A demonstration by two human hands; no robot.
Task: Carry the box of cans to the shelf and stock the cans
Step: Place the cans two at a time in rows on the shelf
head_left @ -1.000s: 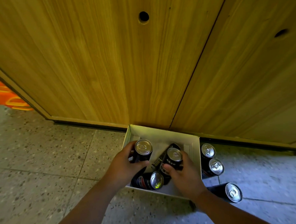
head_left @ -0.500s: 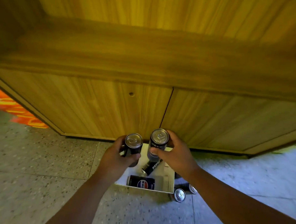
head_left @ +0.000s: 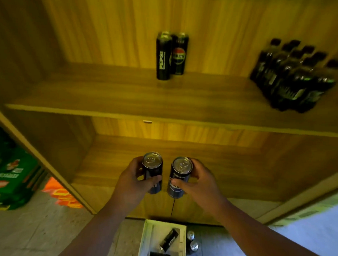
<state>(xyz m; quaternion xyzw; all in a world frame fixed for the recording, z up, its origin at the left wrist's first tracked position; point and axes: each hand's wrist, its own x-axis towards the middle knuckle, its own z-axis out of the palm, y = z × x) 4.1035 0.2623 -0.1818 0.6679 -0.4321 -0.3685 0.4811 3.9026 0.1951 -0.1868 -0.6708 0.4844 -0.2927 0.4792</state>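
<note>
Gripping one can each, left hand [head_left: 131,183] and right hand [head_left: 199,181] hover above the box [head_left: 147,241]; stocking is barely begun.

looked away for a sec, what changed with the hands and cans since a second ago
Both hands rose out of the box to shelf height, each lifting a can: the left hand grips one can, the right hand the other. The view tilted up, showing two cans and bottles on the upper shelf. Unchanged: both grips, the box on the floor, two cans lying in it.
</note>
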